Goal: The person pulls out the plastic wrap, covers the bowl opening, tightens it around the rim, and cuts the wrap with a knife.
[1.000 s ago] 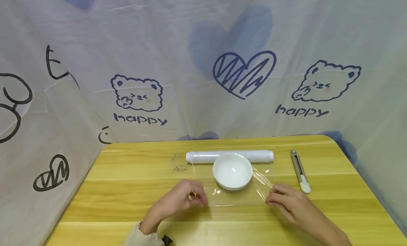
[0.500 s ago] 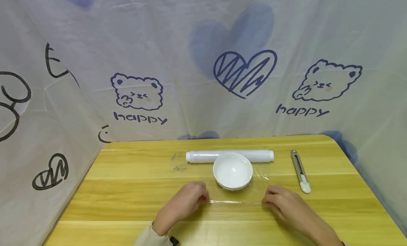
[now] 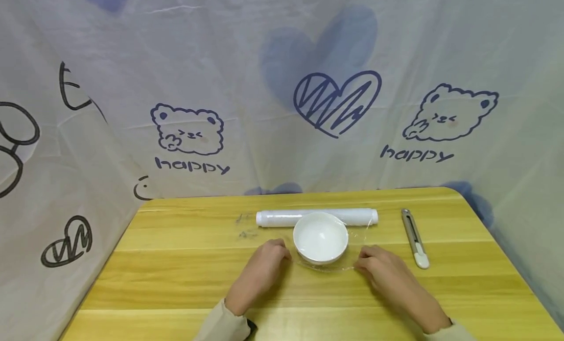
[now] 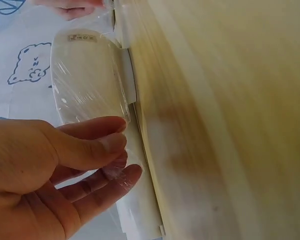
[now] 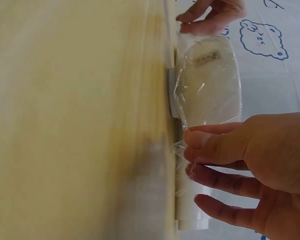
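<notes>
White roll (image 3: 275, 218) behind bowl (image 3: 320, 238), cutter (image 3: 414, 238) farther right

On the desk (image 3: 167, 262), the cling film roll (image 3: 274, 218) lies near the back edge and roughly along it; the bowl (image 3: 320, 238) stands upright just before the roll, hiding part of its near side; the utility knife (image 3: 414, 239) lies to the right of both, apart from them, toward the back right corner, one end pointing to the back edge; the left hand (image 3: 263, 267) is before the bowl and to its left, the right hand (image 3: 388, 272) before it and to its right; between them the cling film sheet (image 5: 207, 95) spans the bowl's near side; the cloth backdrop (image 3: 246, 66) hangs behind the back edge and beyond the left and right edges.
</notes>
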### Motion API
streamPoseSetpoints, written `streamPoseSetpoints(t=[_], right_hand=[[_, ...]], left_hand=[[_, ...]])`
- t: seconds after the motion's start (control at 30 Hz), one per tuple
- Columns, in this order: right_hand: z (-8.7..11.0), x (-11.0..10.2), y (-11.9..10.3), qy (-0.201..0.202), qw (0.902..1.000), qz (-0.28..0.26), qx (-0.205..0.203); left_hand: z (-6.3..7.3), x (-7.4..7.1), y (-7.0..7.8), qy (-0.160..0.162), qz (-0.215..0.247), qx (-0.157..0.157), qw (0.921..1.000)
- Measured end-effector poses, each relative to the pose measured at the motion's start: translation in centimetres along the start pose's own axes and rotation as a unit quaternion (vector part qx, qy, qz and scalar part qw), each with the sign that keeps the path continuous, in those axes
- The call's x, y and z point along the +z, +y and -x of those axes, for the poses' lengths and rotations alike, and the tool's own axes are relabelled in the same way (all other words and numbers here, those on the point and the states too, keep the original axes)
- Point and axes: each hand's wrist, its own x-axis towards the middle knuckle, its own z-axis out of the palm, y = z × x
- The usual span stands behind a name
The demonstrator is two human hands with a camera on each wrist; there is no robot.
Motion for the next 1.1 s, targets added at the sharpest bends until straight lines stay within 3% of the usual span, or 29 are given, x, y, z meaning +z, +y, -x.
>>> streamPoseSetpoints(t=[0.13, 0.3, 0.47, 0.63, 0.83, 0.93, 1.0, 1.1], right_hand=[[0.2, 0.7, -0.2, 0.007, 1.0000, -0.005, 0.003], [0.4, 0.3, -0.4, -0.039, 0.9969, -0.052, 0.044], [0.6, -1.0, -0.1, -0.078, 0.9814, -0.134, 0.114], [0.6, -1.4, 0.6, -0.068, 0.9594, -0.197, 0.190], [0.2, -0.7, 0.2, -0.011, 0.9348, -0.257, 0.245], [-0.1, -0.2, -0.2, 0.000, 0.9171, -0.306, 0.256], [-0.3, 0.1, -0.4, -0.011, 0.8971, -0.355, 0.263], [-0.5, 0.5, -0.5, -0.028, 0.8556, -0.442, 0.268]], left_hand=[[0.0, 0.1, 0.1, -0.016, 0.012, -0.003, 0.9998], [0.2, -0.6, 0.2, -0.059, 0.057, -0.024, 0.9964], [0.6, -2.0, 0.3, -0.084, 0.102, -0.060, 0.9893], [1.0, -2.9, 0.3, -0.098, 0.167, -0.110, 0.9749], [1.0, -3.3, 0.5, -0.082, 0.265, -0.145, 0.9496], [0.8, -3.1, 0.5, -0.093, 0.320, -0.148, 0.9310], [0.7, -2.6, 0.3, -0.103, 0.365, -0.150, 0.9132], [0.6, -1.7, 0.1, -0.109, 0.430, -0.145, 0.8842]])
